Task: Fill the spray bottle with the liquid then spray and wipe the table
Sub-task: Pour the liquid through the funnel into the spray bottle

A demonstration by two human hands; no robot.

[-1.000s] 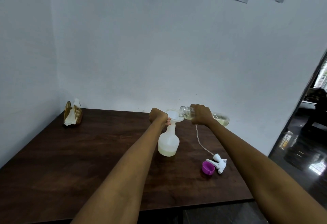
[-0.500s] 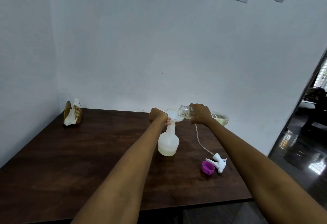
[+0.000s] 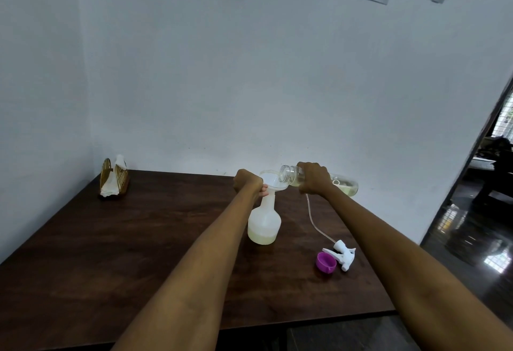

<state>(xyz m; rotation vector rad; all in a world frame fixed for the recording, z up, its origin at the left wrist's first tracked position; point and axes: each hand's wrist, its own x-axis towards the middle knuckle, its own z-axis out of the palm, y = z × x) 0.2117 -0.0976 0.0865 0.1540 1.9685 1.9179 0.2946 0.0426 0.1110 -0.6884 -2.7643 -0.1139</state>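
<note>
A white spray bottle [image 3: 263, 223] stands on the dark wooden table [image 3: 138, 239] with pale liquid in its base. A white funnel [image 3: 273, 181] sits in its neck, and my left hand [image 3: 248, 181] grips the funnel at the neck. My right hand [image 3: 315, 177] holds a clear bottle [image 3: 344, 185] of yellowish liquid tipped on its side, its open mouth over the funnel. The white spray head [image 3: 342, 256] with its long tube lies on the table to the right, beside a purple cap [image 3: 326, 262].
A wooden holder with white tissues [image 3: 113, 181] stands at the table's back left corner against the wall. White walls close the back and left. The table's front edge [image 3: 305, 323] is near me; an open doorway [image 3: 477, 198] lies to the right.
The clear bottle's mouth has shifted slightly left over the funnel. Both hands keep their holds.
</note>
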